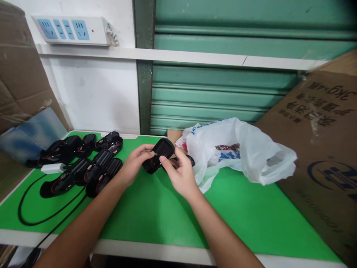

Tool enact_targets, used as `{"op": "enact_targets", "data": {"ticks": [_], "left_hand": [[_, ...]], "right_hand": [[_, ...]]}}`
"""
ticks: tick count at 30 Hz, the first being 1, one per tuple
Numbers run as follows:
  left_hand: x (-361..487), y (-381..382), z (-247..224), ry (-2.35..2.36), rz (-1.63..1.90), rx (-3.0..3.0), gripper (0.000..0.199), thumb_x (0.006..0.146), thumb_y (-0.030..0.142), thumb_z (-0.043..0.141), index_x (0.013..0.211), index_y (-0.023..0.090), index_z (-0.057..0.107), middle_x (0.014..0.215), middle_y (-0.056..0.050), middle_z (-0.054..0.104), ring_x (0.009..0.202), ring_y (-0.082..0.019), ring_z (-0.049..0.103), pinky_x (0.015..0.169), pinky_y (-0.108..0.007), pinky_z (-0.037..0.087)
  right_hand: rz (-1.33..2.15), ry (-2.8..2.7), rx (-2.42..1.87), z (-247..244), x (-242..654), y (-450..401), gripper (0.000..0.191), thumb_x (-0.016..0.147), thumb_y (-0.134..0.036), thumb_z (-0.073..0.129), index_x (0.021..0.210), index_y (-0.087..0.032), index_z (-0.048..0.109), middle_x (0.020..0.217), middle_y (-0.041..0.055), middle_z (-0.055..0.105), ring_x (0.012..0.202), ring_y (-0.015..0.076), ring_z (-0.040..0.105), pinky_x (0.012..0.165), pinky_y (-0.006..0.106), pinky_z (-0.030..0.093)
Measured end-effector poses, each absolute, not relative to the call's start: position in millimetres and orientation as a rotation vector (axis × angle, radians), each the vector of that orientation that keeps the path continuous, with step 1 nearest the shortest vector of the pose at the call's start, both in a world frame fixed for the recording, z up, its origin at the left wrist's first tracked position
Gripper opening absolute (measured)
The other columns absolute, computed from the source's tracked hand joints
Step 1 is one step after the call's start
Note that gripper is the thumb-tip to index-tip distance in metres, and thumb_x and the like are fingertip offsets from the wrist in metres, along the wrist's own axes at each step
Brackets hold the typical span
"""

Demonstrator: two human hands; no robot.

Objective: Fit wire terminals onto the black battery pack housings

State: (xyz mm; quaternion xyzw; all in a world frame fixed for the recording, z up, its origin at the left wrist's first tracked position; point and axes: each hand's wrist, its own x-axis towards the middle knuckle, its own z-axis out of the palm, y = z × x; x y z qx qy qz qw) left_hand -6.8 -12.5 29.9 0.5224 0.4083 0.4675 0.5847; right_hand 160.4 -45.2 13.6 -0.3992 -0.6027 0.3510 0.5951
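Forearms [92, 212]: bare, reaching in over the table edge [156, 247].
Left hand [131, 167]: partly closed, fingers gripping the left side of a black device [164, 149].
Right hand [181, 173]: partly closed, thumb on its face, fingers at its right side.
Black device: between both hands, touching each, neither nearer; long axis slants from lower left to upper right.
Black units [97, 165]: clustered left on the green mat [156, 212].
Plastic bag [248, 137]: right of the right hand.
Green shutter [223, 83]: farthest I see, beyond the mat.
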Motion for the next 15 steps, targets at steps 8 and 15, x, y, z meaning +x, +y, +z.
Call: {"op": "enact_targets", "data": {"ticks": [8,15], "left_hand": [[-6.1,-16.0,33.4,0.925,1.069,1.210,0.029,0.074,0.039,0.080,0.097,0.021,0.074,0.099,-0.004,0.080,0.089,-0.022,0.070,0.081,-0.034,0.053],[-5.9,-15.3,28.8,0.865,1.059,1.225,0.040,0.076,0.045,0.084,0.104,0.020,0.073,0.107,-0.007,0.079,0.098,-0.024,0.072,0.086,-0.035,0.054]], "right_hand": [[0.828,-1.385,-0.913,16.2,159.8,-45.8,0.017,0.094,-0.042,0.068,0.098,-0.025,0.068,0.097,0.0036,0.065,0.093,0.0199,0.065,0.075,0.028,0.062],[0.831,-1.319,-0.973,14.1,159.4,-44.3,0.025,0.092,-0.048,0.069,0.102,-0.024,0.066,0.096,0.0033,0.066,0.092,0.0210,0.065,0.068,0.027,0.059]]}}
